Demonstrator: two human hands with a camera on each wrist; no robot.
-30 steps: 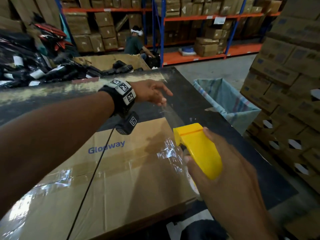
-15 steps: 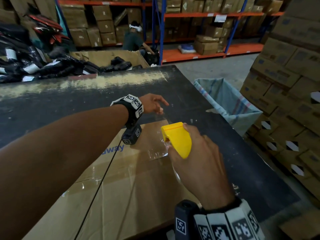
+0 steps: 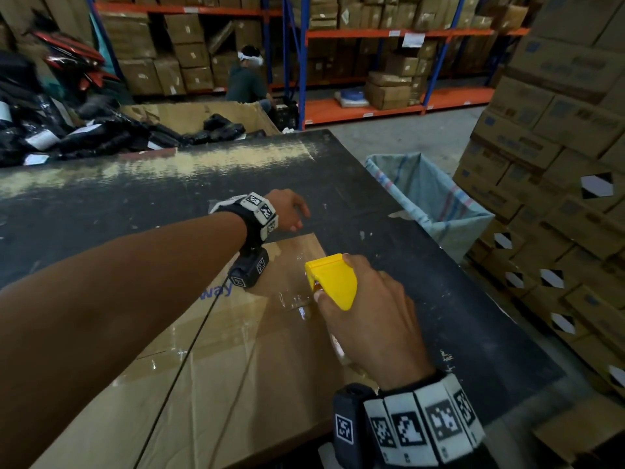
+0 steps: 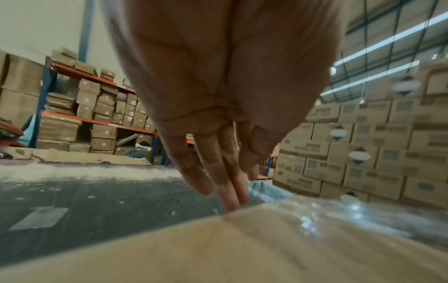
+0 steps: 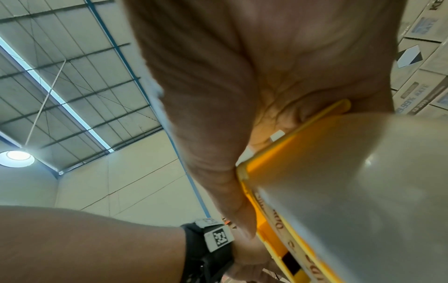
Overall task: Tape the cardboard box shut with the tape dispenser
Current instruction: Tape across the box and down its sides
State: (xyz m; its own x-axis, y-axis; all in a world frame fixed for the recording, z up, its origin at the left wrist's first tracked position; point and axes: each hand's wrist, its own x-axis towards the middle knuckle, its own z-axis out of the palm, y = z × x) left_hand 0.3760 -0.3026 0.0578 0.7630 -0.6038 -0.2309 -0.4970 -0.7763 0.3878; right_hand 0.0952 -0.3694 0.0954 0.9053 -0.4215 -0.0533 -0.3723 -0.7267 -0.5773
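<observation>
A flat brown cardboard box printed with blue letters lies on the dark table. Clear tape shines along its top. My right hand grips the yellow tape dispenser and holds it down on the box top near the far right corner. In the right wrist view the palm wraps the yellow dispenser and its grey tape roll. My left hand reaches over the box's far edge. Its straight fingers point down behind the box edge, beside the shiny tape.
A pale woven sack stands open off the table's right side. Stacked cartons rise at the right. Black wrapped packages pile up beyond the table's far left. A person sits by the orange shelving at the back.
My right hand has brought the dispenser down and forward onto the box top near the far edge. My left hand has dropped from above the table to the box's far edge.
</observation>
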